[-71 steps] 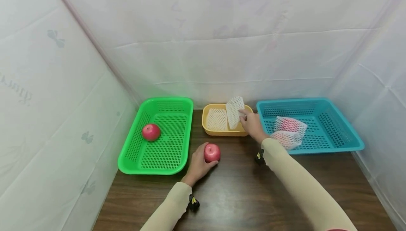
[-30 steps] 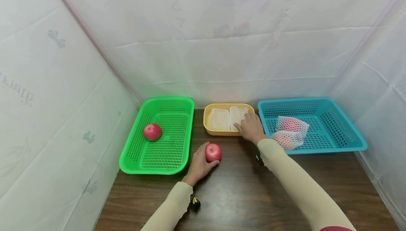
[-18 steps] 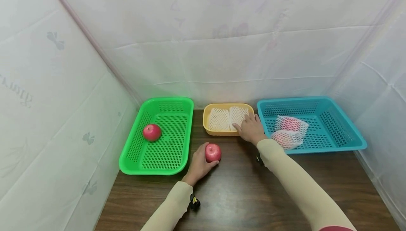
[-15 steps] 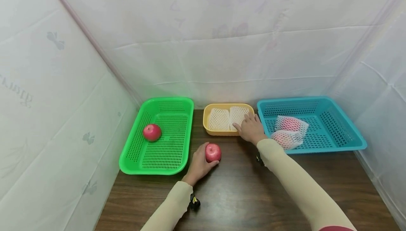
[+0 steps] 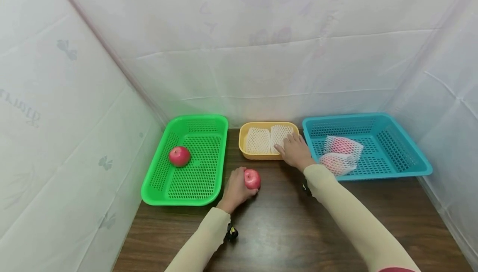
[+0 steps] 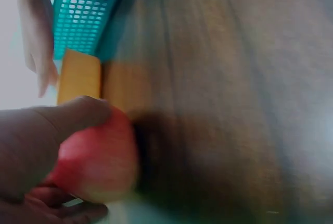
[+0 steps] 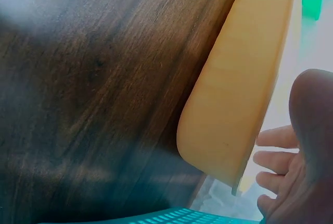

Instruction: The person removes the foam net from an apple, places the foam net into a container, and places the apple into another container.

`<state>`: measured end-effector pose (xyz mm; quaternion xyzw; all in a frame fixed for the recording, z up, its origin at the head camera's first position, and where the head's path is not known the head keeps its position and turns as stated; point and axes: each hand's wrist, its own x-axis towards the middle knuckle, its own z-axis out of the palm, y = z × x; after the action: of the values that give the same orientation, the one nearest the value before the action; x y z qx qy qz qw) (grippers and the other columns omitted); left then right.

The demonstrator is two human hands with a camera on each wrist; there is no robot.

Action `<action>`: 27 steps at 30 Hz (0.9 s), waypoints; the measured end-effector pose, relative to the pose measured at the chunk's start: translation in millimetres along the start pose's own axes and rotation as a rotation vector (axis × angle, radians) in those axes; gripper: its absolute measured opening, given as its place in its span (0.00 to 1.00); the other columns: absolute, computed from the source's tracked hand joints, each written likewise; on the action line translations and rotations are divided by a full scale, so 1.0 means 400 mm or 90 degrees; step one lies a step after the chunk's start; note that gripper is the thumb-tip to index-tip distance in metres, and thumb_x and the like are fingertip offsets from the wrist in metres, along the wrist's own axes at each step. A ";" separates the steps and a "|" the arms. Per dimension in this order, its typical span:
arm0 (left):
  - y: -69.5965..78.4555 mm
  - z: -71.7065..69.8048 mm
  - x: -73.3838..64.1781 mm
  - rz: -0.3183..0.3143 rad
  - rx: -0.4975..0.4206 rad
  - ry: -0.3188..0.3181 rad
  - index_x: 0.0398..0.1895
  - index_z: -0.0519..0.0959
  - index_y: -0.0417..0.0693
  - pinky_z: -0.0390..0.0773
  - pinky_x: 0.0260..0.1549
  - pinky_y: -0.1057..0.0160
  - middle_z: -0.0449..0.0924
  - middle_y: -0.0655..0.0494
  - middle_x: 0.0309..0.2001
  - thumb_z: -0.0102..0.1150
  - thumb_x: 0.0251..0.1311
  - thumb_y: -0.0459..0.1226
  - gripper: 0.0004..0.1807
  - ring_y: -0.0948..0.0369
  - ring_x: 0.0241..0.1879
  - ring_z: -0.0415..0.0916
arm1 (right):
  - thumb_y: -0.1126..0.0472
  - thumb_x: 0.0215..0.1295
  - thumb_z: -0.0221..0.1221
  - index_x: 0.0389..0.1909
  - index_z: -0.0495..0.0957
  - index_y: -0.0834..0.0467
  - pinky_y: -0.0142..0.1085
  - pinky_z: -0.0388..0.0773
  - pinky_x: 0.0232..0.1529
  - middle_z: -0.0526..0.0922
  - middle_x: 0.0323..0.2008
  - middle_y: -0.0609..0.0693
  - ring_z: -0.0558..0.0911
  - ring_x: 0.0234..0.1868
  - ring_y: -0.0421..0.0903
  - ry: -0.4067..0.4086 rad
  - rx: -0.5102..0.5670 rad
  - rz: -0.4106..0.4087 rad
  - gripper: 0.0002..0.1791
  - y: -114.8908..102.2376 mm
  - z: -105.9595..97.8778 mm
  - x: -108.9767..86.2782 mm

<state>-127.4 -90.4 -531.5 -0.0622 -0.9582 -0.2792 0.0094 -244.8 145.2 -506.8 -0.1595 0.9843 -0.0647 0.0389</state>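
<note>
My left hand (image 5: pixel 237 188) grips a red apple (image 5: pixel 253 179) on the table in front of the yellow tray, its thumb and fingers round the fruit. The left wrist view shows the same apple (image 6: pixel 101 156) close up, blurred. My right hand (image 5: pixel 296 150) lies over the right end of the yellow tray (image 5: pixel 254 157), fingers loosely extended on a white foam net sleeve (image 5: pixel 281 136). Beside it in the tray lies a second foam net sleeve (image 5: pixel 258 140). In the right wrist view the right hand's fingers (image 7: pixel 276 161) reach past the tray's rim.
A green basket (image 5: pixel 220 172) at left holds one bare apple (image 5: pixel 179 156). At right, a blue basket (image 5: pixel 407 155) holds two apples in foam nets, one netted apple (image 5: pixel 341 145) behind another netted apple (image 5: pixel 337 163). White curtains (image 5: pixel 231 72) enclose the brown table (image 5: pixel 284 230).
The foam net that my right hand held upright above the yellow tray now lies flat in it, and the hand has lowered. My left hand has shifted slightly over the apple.
</note>
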 end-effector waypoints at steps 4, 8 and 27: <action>0.029 -0.019 0.025 -0.010 0.094 -0.030 0.48 0.75 0.35 0.83 0.40 0.49 0.81 0.42 0.40 0.88 0.35 0.45 0.40 0.46 0.42 0.81 | 0.43 0.82 0.42 0.71 0.66 0.70 0.58 0.48 0.77 0.68 0.71 0.66 0.58 0.77 0.65 0.017 0.018 -0.023 0.35 0.004 0.000 -0.009; 0.058 -0.032 0.044 -0.027 0.154 -0.075 0.46 0.74 0.35 0.84 0.35 0.50 0.82 0.40 0.37 0.89 0.32 0.44 0.40 0.45 0.39 0.82 | 0.46 0.83 0.44 0.73 0.63 0.70 0.59 0.48 0.77 0.66 0.73 0.67 0.58 0.77 0.65 0.032 0.052 -0.046 0.34 0.009 0.000 -0.018; 0.075 -0.056 0.077 0.017 0.173 -0.189 0.52 0.75 0.36 0.84 0.41 0.51 0.82 0.40 0.43 0.88 0.34 0.36 0.39 0.45 0.46 0.82 | 0.44 0.67 0.67 0.75 0.62 0.63 0.53 0.61 0.74 0.67 0.72 0.61 0.66 0.73 0.59 0.065 0.135 -0.142 0.45 0.008 0.004 -0.046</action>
<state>-154.5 -73.8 -494.8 -0.1133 -0.9770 -0.1352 -0.1198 -228.4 153.9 -507.9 -0.2595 0.9488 -0.1803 -0.0018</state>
